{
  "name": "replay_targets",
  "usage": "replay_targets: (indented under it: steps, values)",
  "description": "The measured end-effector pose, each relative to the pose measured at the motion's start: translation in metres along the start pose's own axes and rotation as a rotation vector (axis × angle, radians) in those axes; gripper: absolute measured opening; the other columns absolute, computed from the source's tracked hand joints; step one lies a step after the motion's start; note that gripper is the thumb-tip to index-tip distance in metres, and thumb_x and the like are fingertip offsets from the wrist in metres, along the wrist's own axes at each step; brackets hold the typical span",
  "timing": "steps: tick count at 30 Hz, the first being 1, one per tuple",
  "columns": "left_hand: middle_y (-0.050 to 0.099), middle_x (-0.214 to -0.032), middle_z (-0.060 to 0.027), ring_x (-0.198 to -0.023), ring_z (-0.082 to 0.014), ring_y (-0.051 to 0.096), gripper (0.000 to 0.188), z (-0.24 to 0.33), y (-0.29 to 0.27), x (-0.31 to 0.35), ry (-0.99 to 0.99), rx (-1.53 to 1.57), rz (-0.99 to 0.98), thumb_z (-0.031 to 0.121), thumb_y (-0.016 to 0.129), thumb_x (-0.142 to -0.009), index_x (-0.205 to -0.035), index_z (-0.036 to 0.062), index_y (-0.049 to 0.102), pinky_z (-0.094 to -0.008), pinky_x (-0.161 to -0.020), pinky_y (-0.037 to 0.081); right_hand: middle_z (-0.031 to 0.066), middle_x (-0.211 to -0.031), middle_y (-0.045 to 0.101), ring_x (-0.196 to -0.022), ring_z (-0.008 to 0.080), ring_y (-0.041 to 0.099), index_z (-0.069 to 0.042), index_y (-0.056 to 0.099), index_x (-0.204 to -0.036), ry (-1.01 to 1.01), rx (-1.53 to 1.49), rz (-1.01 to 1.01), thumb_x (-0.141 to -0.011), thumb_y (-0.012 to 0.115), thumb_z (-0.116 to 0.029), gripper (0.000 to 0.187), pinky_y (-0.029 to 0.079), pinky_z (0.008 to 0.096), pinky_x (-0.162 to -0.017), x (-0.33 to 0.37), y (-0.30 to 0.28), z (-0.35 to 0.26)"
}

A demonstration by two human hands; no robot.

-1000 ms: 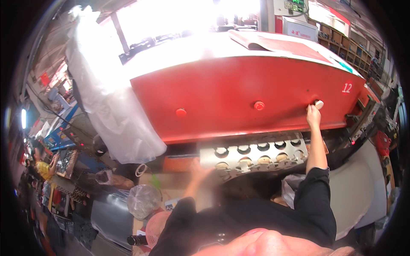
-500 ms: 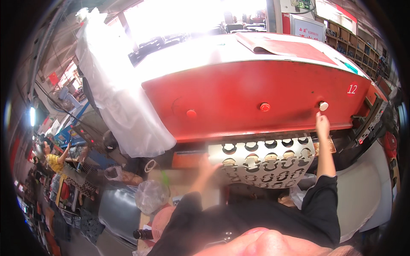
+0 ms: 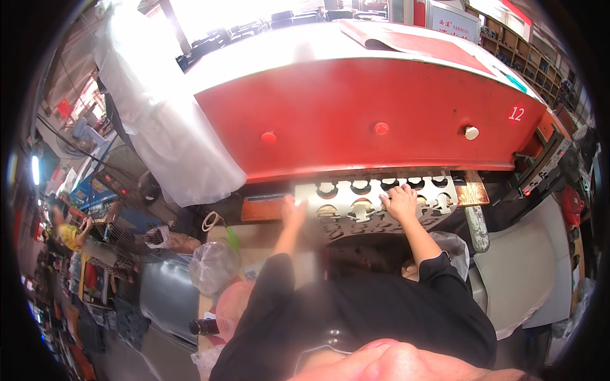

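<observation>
A white sheet (image 3: pixel 344 192) with rows of curved cut-outs lies under the front of a red machine (image 3: pixel 330 120), its near part hanging down toward me. My right hand (image 3: pixel 401 203) rests on top of the sheet, right of its middle, fingers spread over the cut-outs. At the sheet's left edge is my left hand (image 3: pixel 294 213), thumb and fingers apart, slightly blurred; whether it presses on the edge I cannot tell. A brown board (image 3: pixel 262 209) shows beside it. Beyond the right hand, a pale round button (image 3: pixel 471 133) sits on the machine's front.
Two red buttons, one left (image 3: pixel 269 138) and one central (image 3: pixel 380 129), are on the machine's face. Clear plastic sheeting (image 3: pixel 171 146) hangs at its left. A tape roll (image 3: pixel 210 221) and plastic bag (image 3: pixel 215 267) lie left of me. Far left, a person in yellow (image 3: pixel 68 236) works.
My right hand has left the area by the pale button and come down left onto the sheet. My left hand stays by the sheet's left edge. The whole view has shifted slightly.
</observation>
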State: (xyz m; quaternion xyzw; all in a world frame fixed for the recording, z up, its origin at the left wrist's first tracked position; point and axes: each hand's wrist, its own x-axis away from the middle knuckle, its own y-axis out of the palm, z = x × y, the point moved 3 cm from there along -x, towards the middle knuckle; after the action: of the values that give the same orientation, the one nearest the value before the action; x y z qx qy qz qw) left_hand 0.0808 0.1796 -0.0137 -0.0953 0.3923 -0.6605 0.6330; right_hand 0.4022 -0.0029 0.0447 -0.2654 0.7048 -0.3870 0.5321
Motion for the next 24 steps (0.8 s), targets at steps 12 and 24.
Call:
replay_targets:
  steps: [12,24]
  values:
    - [0.059,-0.086,-0.0221,-0.079,-0.0392,0.059,0.045,0.004,-0.046,0.068,-0.082,0.053,-0.129,0.034,0.069,-0.084,-0.102,0.0019,0.043,-0.0451,-0.070,0.046,0.0094,-0.088,0.071,-0.091,0.0303,0.060,-0.008,0.075,-0.092,0.099,-0.239,-0.404,-0.080,0.067,-0.039,0.034,0.048,0.0381,-0.083,0.042,-0.030,0.008]
    - [0.039,-0.142,-0.0246,-0.136,-0.0373,0.034,0.094,0.117,-0.052,0.059,0.583,-0.127,-0.293,0.046,0.078,-0.069,-0.137,-0.0053,0.038,-0.0459,-0.112,0.027,0.0285,-0.137,0.043,-0.118,0.0417,0.049,-0.003,0.043,-0.138,0.290,-0.197,-0.301,-0.077,0.068,-0.048,0.080,0.044,0.0457,-0.098,-0.002,-0.033,-0.133]
